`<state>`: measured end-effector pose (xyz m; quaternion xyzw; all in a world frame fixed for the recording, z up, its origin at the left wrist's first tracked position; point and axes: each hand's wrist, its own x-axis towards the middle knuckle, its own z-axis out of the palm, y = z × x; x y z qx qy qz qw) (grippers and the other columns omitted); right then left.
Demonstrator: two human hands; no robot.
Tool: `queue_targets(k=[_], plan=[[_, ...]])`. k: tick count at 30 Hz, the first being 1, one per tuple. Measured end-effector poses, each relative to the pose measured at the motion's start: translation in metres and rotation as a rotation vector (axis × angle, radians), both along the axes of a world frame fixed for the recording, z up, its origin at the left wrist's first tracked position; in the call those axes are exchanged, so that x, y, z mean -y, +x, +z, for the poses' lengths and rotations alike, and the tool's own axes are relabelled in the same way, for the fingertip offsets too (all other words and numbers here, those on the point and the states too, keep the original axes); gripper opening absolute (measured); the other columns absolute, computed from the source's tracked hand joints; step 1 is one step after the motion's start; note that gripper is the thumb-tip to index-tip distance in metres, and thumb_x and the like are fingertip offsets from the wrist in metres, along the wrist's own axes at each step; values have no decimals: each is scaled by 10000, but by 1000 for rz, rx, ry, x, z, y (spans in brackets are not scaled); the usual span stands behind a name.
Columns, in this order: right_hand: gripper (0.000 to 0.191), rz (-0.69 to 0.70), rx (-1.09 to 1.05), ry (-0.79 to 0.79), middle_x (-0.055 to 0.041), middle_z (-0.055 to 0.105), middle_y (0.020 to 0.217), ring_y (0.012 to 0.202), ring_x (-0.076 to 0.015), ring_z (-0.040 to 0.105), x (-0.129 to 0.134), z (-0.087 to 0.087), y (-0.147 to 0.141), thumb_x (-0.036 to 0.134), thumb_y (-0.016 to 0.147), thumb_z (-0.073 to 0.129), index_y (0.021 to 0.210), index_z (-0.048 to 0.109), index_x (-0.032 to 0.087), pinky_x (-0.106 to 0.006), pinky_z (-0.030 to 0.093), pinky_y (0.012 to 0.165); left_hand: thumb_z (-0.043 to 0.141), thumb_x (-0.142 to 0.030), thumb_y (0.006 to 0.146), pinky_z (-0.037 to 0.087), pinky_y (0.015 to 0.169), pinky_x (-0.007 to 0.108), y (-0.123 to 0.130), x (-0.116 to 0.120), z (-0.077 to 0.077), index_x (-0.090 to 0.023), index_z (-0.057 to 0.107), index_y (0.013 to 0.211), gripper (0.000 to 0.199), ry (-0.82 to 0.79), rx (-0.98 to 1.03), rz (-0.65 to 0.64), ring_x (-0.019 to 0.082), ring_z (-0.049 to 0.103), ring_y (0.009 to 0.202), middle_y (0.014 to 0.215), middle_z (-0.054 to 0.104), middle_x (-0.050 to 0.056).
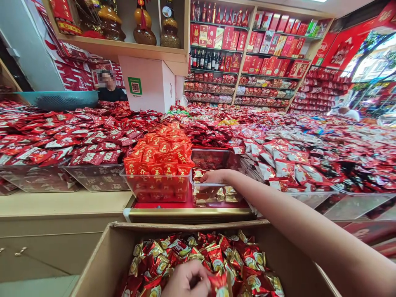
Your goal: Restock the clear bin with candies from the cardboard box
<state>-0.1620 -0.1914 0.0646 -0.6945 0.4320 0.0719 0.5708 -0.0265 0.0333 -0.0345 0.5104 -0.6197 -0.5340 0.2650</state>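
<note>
My left hand [187,280] is down inside an open cardboard box [293,243], its fingers closed on a red-and-gold wrapped candy [220,284] at the bottom of the view. Many like it, some marked "durian", lie loose around the hand. My right hand [215,177] reaches over the front of a clear plastic bin [216,203] and dips into it, among gold-and-red wrapped candies [230,192]. Its fingers are partly behind the bin wall, so their grip is unclear. Left of that bin stands a clear bin heaped with orange-red packets [162,152].
Heaped bins of red packets [102,138] stretch left, and red-and-white packets [287,161] lie right. A blue-green basket [62,99] and a white box with a code [144,82] stand behind. A person [110,91] is at the back left. Stocked shelves [244,45] line the wall.
</note>
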Motion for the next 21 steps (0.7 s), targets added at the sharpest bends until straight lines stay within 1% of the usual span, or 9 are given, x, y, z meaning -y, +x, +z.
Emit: queue_targets(k=[2,4,6,8,10,13,17,19,21], plan=[[305,13,3,22,12,626,644,590,-97,603,0,0,-1,372,565,697,716,578,135,-229,509,601,550,-299,699,374,532,231,4,7,7,-176,517,575,177,-5,-181,182,112,489,543,546,540,-47],[286,26,2,37,9,634,672,609,-97,608,-1,0,-1,364,586,687,730,578,141,-221,508,608,574,-307,671,352,496,216,9,12,16,-187,483,542,199,43,-381,366,98,458,485,485,525,-59],[274,32,-5,40,6,640,689,625,-99,612,-1,-1,-2,346,592,688,736,575,142,-217,507,614,595,-317,671,366,485,208,14,14,26,-188,471,557,212,143,-539,453,88,463,462,487,564,-53],[267,34,-16,37,3,643,698,636,-102,614,-2,-1,-2,333,594,691,739,574,141,-218,507,619,611,-305,676,389,478,201,17,15,37,-186,463,577,214,228,-668,481,83,476,452,492,591,-48],[264,36,-28,27,2,643,694,644,-108,616,-2,-1,-2,328,593,692,736,575,140,-222,509,618,618,-281,684,420,486,198,19,14,46,-183,462,598,203,264,-747,494,84,504,460,503,604,-50],[264,33,-43,5,4,639,673,651,-118,617,-3,0,-1,323,584,700,730,576,142,-225,510,612,619,-252,693,462,516,206,20,13,53,-183,462,632,182,257,-763,519,100,565,503,536,625,-45],[264,21,-49,-23,6,634,670,659,-120,617,-6,2,-1,328,591,695,733,572,143,-224,510,611,638,-267,680,483,516,198,19,12,52,-182,475,687,185,229,-710,549,120,614,570,635,653,-24],[264,25,-50,-18,2,635,678,656,-117,616,-6,2,-2,336,599,689,731,570,141,-225,509,610,639,-283,681,444,423,147,17,10,53,-189,478,738,195,221,-666,559,125,628,569,678,651,-19],[266,33,-51,-9,0,636,686,652,-112,615,-7,3,-2,339,600,688,731,568,141,-225,508,611,618,-281,703,352,328,97,16,9,55,-197,485,798,184,212,-668,555,116,628,524,673,636,-24]])
